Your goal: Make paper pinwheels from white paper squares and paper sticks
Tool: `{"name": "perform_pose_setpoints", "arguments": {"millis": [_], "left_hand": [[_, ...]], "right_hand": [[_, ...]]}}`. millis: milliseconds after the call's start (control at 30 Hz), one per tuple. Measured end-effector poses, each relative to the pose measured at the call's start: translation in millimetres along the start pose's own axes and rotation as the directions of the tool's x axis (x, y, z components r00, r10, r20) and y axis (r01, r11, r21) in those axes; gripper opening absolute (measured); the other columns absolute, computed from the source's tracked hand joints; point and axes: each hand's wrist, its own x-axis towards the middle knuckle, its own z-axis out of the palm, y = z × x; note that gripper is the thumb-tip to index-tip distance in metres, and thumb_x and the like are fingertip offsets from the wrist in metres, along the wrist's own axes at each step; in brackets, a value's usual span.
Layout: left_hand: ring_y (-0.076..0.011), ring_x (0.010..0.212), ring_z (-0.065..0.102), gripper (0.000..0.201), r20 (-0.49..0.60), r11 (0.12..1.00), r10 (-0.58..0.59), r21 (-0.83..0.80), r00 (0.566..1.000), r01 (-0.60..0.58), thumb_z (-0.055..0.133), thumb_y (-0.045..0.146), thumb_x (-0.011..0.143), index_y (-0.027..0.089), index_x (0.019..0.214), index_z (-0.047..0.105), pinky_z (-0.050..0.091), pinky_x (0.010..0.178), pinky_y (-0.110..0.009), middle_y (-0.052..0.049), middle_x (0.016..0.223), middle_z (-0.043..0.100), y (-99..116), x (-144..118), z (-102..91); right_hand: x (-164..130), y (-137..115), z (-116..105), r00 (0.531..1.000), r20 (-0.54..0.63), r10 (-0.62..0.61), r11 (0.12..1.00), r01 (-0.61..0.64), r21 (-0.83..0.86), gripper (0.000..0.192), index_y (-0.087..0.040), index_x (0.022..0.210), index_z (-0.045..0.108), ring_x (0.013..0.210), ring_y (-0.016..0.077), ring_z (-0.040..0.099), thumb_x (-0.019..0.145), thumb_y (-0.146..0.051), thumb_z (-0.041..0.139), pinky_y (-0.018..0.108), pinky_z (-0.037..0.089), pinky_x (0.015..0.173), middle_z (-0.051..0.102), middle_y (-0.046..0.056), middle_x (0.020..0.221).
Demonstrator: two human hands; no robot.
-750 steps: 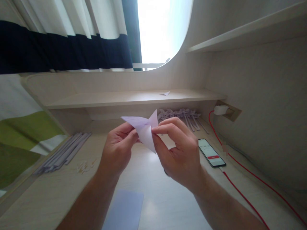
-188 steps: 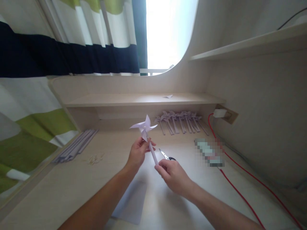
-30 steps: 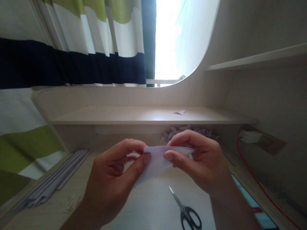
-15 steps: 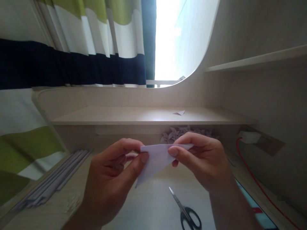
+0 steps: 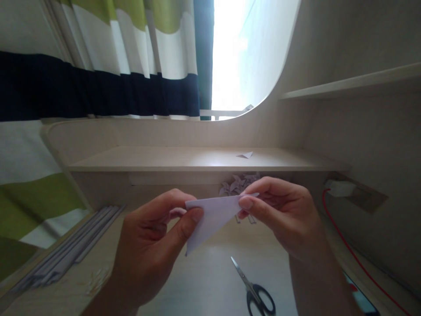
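Observation:
A folded triangular piece of white paper is held up between my two hands above the desk. My left hand pinches its left corner between thumb and forefinger. With thumb and fingers, my right hand grips the fold near the narrow right point. The long folded edge runs along the top, and a lower corner hangs down on the left. On the desk below lies a pair of scissors with black handles, its blades pointing away from me.
Rolled or folded paper strips lie at the left, with small pale scraps nearby. Folded paper pieces are heaped under the shelf. Another folded paper rests on it. A red cable runs down the right side.
My right hand has slid along the fold toward the paper's right point. The paper has tilted slightly, its left end lower. My left hand keeps its pinch.

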Motion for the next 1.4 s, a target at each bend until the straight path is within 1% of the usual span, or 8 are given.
{"name": "perform_pose_setpoints", "arguments": {"millis": [200,400,500,567,700,833,1067,1400], "left_hand": [[-0.0105,0.071,0.058,0.011,0.161,0.993,0.046,0.103,0.986,-0.063,0.071,0.019,0.094,0.026,0.085,0.072,0.046,0.067,-0.021,0.004,0.077,0.063,-2,3,-8.1],[-0.0134,0.073,0.058,0.015,0.296,0.983,-0.062,0.186,0.953,0.006,0.067,0.025,0.096,0.023,0.082,0.071,0.044,0.067,-0.025,0.001,0.076,0.064,-1,5,-12.9],[-0.0142,0.073,0.057,0.019,0.337,0.980,-0.120,0.189,0.934,0.058,0.066,0.030,0.096,0.022,0.079,0.072,0.042,0.065,-0.025,0.000,0.074,0.064,-1,6,-12.6],[-0.0143,0.072,0.057,0.020,0.314,0.987,-0.144,0.115,0.938,0.113,0.067,0.033,0.095,0.021,0.079,0.073,0.042,0.064,-0.025,0.000,0.074,0.064,-3,7,-10.6],[-0.0125,0.068,0.055,0.016,0.218,0.966,-0.204,-0.112,0.954,0.232,0.074,0.031,0.091,0.021,0.079,0.074,0.042,0.062,-0.023,0.001,0.071,0.063,-9,8,-4.3],[-0.0118,0.069,0.059,0.013,0.160,0.941,-0.203,-0.242,0.966,0.238,0.077,0.025,0.087,0.021,0.075,0.075,0.045,0.065,-0.022,0.002,0.070,0.066,-14,9,-1.0],[-0.0127,0.067,0.055,0.016,-0.014,0.955,-0.182,-0.239,0.983,0.173,0.076,0.028,0.089,0.022,0.075,0.071,0.043,0.067,-0.026,0.003,0.066,0.062,-24,12,-6.3],[-0.0129,0.064,0.052,0.019,-0.121,0.955,-0.144,-0.276,0.982,0.106,0.071,0.023,0.092,0.021,0.073,0.068,0.041,0.068,-0.027,0.003,0.062,0.060,-23,16,-8.7]], "right_hand": [[0,2,-2,0.996,-0.073,-0.046,0.999,0.047,0.003,0.008,-0.021,0.084,0.080,0.065,0.0108,0.073,0.083,-0.025,0.087,0.015,0.057,0.058,0.079,0.001,0.074],[3,0,-4,0.996,-0.066,-0.053,0.999,0.053,-0.014,0.007,-0.022,0.082,0.082,0.062,0.0069,0.070,0.088,-0.025,0.083,0.011,0.054,0.057,0.077,-0.002,0.070],[4,3,0,0.999,-0.018,-0.040,0.998,0.041,0.048,0.006,-0.022,0.086,0.081,0.066,0.0073,0.070,0.091,-0.024,0.079,0.012,0.055,0.061,0.077,-0.001,0.075],[4,7,6,0.994,0.105,0.005,0.992,-0.019,0.129,0.006,-0.023,0.097,0.081,0.076,0.0103,0.072,0.092,-0.024,0.078,0.016,0.057,0.068,0.078,0.000,0.085],[4,15,18,0.922,0.375,0.091,0.971,-0.166,0.171,0.014,-0.019,0.107,0.080,0.085,0.0133,0.072,0.094,-0.025,0.076,0.021,0.057,0.074,0.078,0.003,0.093],[5,21,23,0.923,0.370,0.104,0.974,-0.171,0.152,0.016,-0.015,0.103,0.080,0.078,0.0112,0.070,0.095,-0.029,0.075,0.020,0.056,0.070,0.077,0.004,0.088],[9,23,19,0.890,0.382,0.249,0.945,-0.310,0.106,0.022,-0.013,0.087,0.075,0.069,0.0124,0.071,0.088,-0.034,0.082,0.023,0.059,0.067,0.077,0.005,0.078],[10,20,16,0.881,0.391,0.265,0.953,-0.301,0.032,0.026,-0.013,0.094,0.072,0.071,0.0125,0.071,0.094,-0.039,0.074,0.023,0.058,0.067,0.076,0.006,0.080]]}}
